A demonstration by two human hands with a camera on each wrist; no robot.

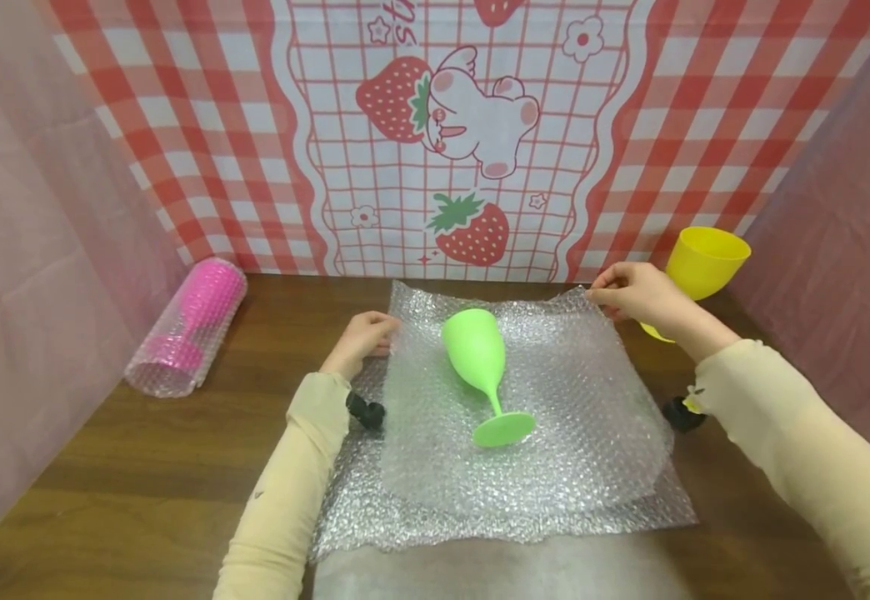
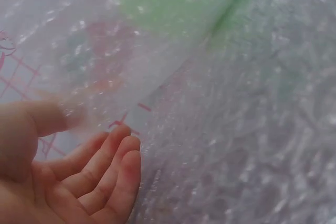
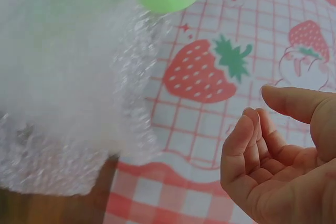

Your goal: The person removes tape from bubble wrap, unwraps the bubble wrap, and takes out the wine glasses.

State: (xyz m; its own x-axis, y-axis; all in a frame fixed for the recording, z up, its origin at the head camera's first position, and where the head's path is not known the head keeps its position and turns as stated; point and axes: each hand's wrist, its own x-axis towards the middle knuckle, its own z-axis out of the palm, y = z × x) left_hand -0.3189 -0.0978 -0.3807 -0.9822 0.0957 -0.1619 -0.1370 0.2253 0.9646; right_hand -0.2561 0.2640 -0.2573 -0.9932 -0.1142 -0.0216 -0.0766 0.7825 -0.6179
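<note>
On the tabletop [image 1: 90,467], bubble wrap [image 1: 577,442] lies spread in layers, presumably as cushioning. The green goblet [image 1: 476,350] rests sideways on it, which should stop it toppling. By the far right corner, the right hand's [image 1: 647,293] fingers curl loosely, gripping nothing visible. The left hand [image 1: 362,340] meets the left edge; I can't tell whether its fingers pinch.

The green goblet [image 1: 472,346] looks like smooth, matt plastic on glossy, pebbled plastic bubble wrap [image 1: 577,454], over a wood-grain bench [image 1: 97,475] (matt printed cloth [image 1: 217,108] rises at its far edge).
</note>
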